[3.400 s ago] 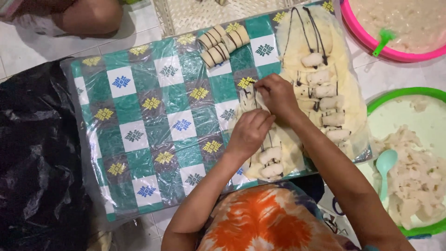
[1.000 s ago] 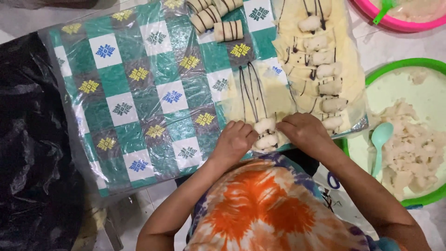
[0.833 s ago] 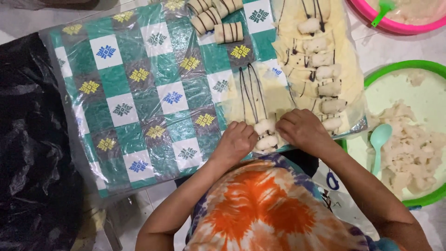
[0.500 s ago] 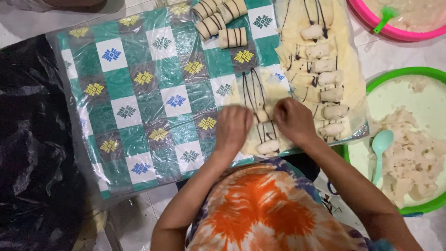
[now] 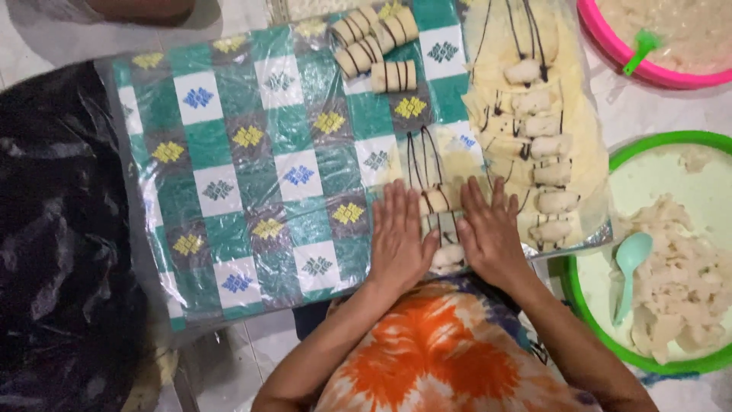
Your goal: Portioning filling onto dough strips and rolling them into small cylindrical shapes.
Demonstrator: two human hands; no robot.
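On board (image 5: 252,191) | left hand (image 5: 400,240), right hand (image 5: 492,233) flat | finished rolls (image 5: 374,46): four

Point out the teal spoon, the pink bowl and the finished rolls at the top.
teal spoon (image 5: 631,255), head view, on its scoop.
pink bowl (image 5: 657,74), head view, on its rim.
finished rolls (image 5: 394,76), head view, on the nearest roll.

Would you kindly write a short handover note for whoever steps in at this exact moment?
Left hand: flat, palm down, beside the roll.
Right hand: flat, palm down, on its other side.
Between them: a pale wrapper with dark stripes, partly rolled on the plastic-covered checked board.
Done: several striped rolls at the board's far edge.
Left: wrappers with filling pieces lie unrolled at right; more filling in the green bowl with a spoon.
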